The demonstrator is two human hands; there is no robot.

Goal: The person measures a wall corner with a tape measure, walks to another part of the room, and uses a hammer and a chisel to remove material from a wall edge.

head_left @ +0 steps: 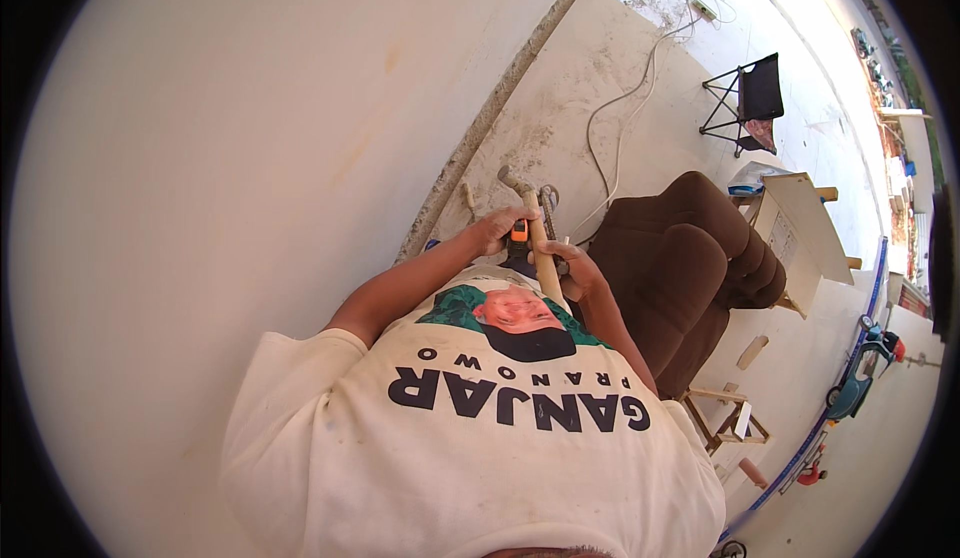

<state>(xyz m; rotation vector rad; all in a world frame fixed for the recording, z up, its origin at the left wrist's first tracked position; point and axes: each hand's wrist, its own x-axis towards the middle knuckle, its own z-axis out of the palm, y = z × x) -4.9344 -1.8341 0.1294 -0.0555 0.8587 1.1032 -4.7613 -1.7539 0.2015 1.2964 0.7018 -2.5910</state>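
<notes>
A hammer with a pale wooden handle (544, 258) lies in front of my waist, its dusty head (516, 180) pointing away from me. My right hand (572, 266) is closed around the handle, with the thumb along it. Just left of the handle, my left hand (497, 230) has its fingers curled at a small orange-and-black object (519, 230), whose kind I cannot make out. Its fingertips come up against the handle. Right of the hammer's neck shows a dark, curved metal piece (548, 198), partly hidden. My white printed shirt (480, 458) fills the lower view.
A plain wall (220, 178) rises close on my left. To the right stands a brown padded armchair (660, 268), with a wooden board piece (800, 228) behind it. Pale cables (650, 68) run over the dusty floor towards a black folding stool (755, 98). A small wooden frame (728, 413) stands near right.
</notes>
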